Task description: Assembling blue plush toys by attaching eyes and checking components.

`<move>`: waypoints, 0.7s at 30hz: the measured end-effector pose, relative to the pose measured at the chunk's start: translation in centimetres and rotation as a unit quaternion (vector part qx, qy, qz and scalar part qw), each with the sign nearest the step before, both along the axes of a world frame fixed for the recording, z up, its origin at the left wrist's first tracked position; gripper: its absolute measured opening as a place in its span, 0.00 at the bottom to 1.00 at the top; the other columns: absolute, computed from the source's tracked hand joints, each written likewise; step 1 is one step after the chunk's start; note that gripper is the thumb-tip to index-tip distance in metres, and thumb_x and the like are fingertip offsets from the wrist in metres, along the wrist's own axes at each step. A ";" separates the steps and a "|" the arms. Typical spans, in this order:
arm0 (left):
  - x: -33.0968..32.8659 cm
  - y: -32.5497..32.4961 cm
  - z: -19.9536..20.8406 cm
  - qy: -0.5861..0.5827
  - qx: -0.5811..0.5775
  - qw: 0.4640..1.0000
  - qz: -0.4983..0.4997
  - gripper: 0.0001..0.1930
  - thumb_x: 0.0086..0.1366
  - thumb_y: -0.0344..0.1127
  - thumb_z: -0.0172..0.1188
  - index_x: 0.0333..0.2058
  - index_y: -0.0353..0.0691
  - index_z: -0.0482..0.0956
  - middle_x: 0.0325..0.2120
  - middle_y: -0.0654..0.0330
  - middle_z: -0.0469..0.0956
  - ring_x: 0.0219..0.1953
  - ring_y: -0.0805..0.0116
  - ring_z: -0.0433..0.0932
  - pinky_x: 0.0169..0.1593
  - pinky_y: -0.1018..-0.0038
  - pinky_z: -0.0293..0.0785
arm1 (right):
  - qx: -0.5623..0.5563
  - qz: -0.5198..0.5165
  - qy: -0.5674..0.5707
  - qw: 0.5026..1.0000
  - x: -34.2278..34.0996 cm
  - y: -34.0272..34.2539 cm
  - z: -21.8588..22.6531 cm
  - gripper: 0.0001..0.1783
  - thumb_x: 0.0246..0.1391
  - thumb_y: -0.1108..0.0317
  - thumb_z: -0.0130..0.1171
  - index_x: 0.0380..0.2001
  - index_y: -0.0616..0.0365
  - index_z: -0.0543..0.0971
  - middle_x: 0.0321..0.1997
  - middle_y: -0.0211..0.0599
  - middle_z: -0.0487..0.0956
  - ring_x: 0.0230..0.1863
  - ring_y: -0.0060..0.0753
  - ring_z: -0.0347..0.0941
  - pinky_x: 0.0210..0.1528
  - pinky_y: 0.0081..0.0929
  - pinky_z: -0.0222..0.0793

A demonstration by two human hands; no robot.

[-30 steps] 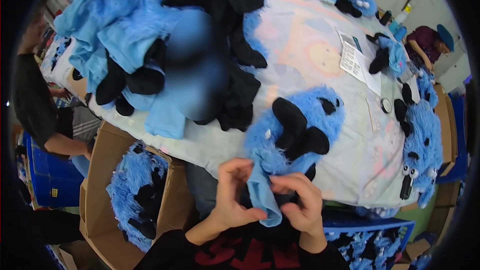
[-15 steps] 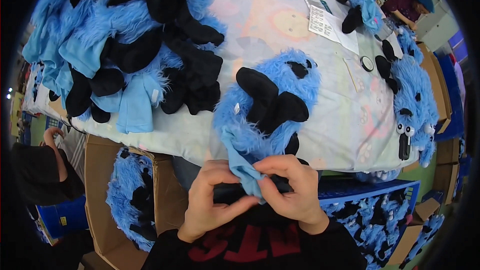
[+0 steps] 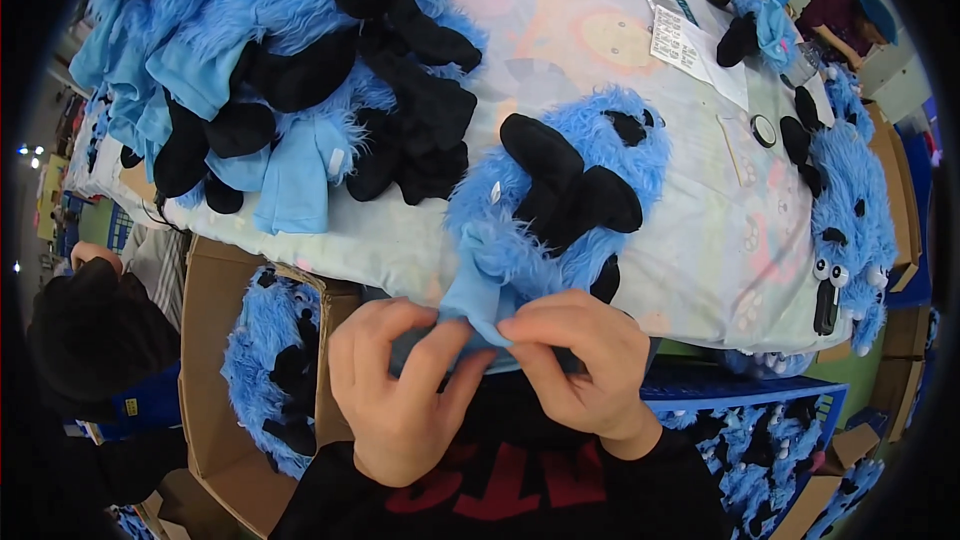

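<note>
A shaggy blue plush skin (image 3: 610, 130) with floppy black ears or limbs lies at the table's near edge. From its lower end a light blue fabric sleeve (image 3: 472, 290) hangs toward me. My left hand (image 3: 400, 380) grips that sleeve from its left side, fingers bent over the cloth. On the other side, my right hand (image 3: 585, 365) pinches the fabric's edge between thumb and fingertips. The two hands are close together, with the cloth stretched between them. A small white tag shows on the plush fur.
Several plush skins form a heap (image 3: 300, 60) at the left. An open cardboard box (image 3: 215, 360) with plush stands below it. At the right lie finished-looking plush toys (image 3: 850, 200), a printed sheet (image 3: 690, 45) and a tape roll (image 3: 763, 131). A blue crate (image 3: 750, 395) sits lower right. Other people are nearby.
My left hand has shifted left and turned back-up, its fingers now over the cloth. The sleeve looks spread wider. The whole view has shifted slightly.
</note>
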State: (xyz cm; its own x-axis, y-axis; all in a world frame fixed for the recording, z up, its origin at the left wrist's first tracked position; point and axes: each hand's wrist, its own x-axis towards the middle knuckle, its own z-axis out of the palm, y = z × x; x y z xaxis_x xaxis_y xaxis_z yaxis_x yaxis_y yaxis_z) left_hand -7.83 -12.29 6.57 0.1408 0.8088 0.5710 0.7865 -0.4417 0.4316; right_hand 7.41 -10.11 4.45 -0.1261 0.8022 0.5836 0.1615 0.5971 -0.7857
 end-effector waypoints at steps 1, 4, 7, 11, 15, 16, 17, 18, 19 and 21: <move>0.0 0.1 0.1 0.077 -0.014 0.997 0.023 0.14 0.38 0.30 0.67 0.27 0.40 0.74 0.32 0.58 0.71 0.33 0.67 0.70 0.36 0.73 0.68 | 0.019 -0.006 -0.017 1.000 0.1 0.0 0.0 0.14 0.36 0.85 0.55 0.31 0.63 0.76 0.27 0.38 0.76 0.23 0.28 0.68 0.27 0.17 0.64; -0.1 0.1 0.1 0.057 0.005 0.998 0.034 0.13 0.36 0.29 0.67 0.25 0.40 0.75 0.30 0.58 0.72 0.31 0.67 0.70 0.35 0.74 0.67 | 0.023 -0.011 -0.017 1.000 0.2 -0.4 0.1 0.13 0.36 0.84 0.56 0.31 0.63 0.76 0.27 0.38 0.76 0.24 0.28 0.68 0.28 0.18 0.64; -0.2 0.2 0.0 0.037 0.022 0.998 0.044 0.13 0.35 0.28 0.66 0.24 0.39 0.75 0.27 0.58 0.73 0.29 0.67 0.70 0.34 0.74 0.67 | 0.026 -0.018 -0.016 0.999 0.2 -0.6 0.3 0.12 0.36 0.82 0.57 0.30 0.63 0.75 0.27 0.37 0.76 0.25 0.28 0.68 0.29 0.19 0.64; -0.3 0.8 0.1 -0.213 0.098 0.969 -0.075 0.12 0.35 0.25 0.62 0.25 0.37 0.75 0.21 0.59 0.74 0.23 0.67 0.70 0.32 0.75 0.67 | 0.054 -0.121 0.031 0.991 0.6 0.0 1.0 0.13 0.34 0.83 0.59 0.29 0.61 0.79 0.27 0.35 0.75 0.20 0.26 0.65 0.22 0.17 0.62; 0.8 1.6 0.7 -0.239 0.109 0.960 -0.095 0.12 0.36 0.24 0.61 0.25 0.36 0.75 0.19 0.59 0.73 0.21 0.67 0.69 0.31 0.75 0.67 | 0.084 -0.139 0.045 0.986 1.0 0.2 1.7 0.14 0.33 0.84 0.59 0.29 0.61 0.79 0.27 0.35 0.75 0.21 0.26 0.65 0.22 0.17 0.62; 0.9 1.7 0.7 -0.247 0.112 0.957 -0.102 0.11 0.36 0.24 0.60 0.25 0.35 0.75 0.18 0.59 0.73 0.20 0.67 0.69 0.30 0.75 0.67 | 0.094 -0.146 0.050 0.984 1.1 0.2 1.8 0.14 0.33 0.84 0.59 0.30 0.61 0.79 0.27 0.36 0.75 0.21 0.26 0.65 0.22 0.17 0.62; 0.9 1.7 0.7 -0.248 0.112 0.957 -0.103 0.11 0.36 0.24 0.60 0.25 0.35 0.75 0.18 0.59 0.73 0.20 0.67 0.69 0.30 0.75 0.67 | 0.094 -0.147 0.049 0.983 1.1 0.2 1.9 0.14 0.33 0.84 0.59 0.30 0.61 0.79 0.27 0.36 0.75 0.21 0.26 0.65 0.22 0.17 0.62; 0.9 1.7 0.7 -0.256 0.108 0.953 -0.117 0.11 0.37 0.25 0.60 0.25 0.35 0.75 0.19 0.58 0.74 0.21 0.67 0.69 0.30 0.75 0.67 | 0.094 -0.139 0.067 0.984 1.1 0.2 1.9 0.14 0.33 0.84 0.59 0.29 0.61 0.79 0.26 0.36 0.75 0.21 0.26 0.65 0.22 0.16 0.62; 0.7 1.7 0.6 -0.264 0.105 0.950 -0.130 0.11 0.38 0.26 0.60 0.25 0.35 0.75 0.20 0.57 0.74 0.21 0.67 0.69 0.31 0.76 0.67 | 0.093 -0.130 0.084 0.984 1.0 0.2 2.0 0.14 0.34 0.84 0.58 0.29 0.61 0.79 0.26 0.36 0.75 0.21 0.26 0.65 0.22 0.16 0.62; 0.5 1.8 0.4 -0.280 0.097 0.942 -0.157 0.10 0.40 0.27 0.60 0.26 0.35 0.75 0.22 0.56 0.74 0.22 0.68 0.70 0.31 0.76 0.66 | 0.091 -0.113 0.119 0.982 1.0 0.3 2.0 0.13 0.34 0.85 0.57 0.29 0.62 0.79 0.26 0.36 0.74 0.21 0.26 0.65 0.22 0.16 0.62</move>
State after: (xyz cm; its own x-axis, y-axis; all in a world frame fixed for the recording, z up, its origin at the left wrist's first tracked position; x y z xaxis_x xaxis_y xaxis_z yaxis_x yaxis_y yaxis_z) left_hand -7.31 -10.49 7.00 -0.0112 0.6501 0.7598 0.2774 -0.7280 0.6270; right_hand 8.38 -9.80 6.49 0.2004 0.6741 0.7109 0.1301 0.7009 -0.7013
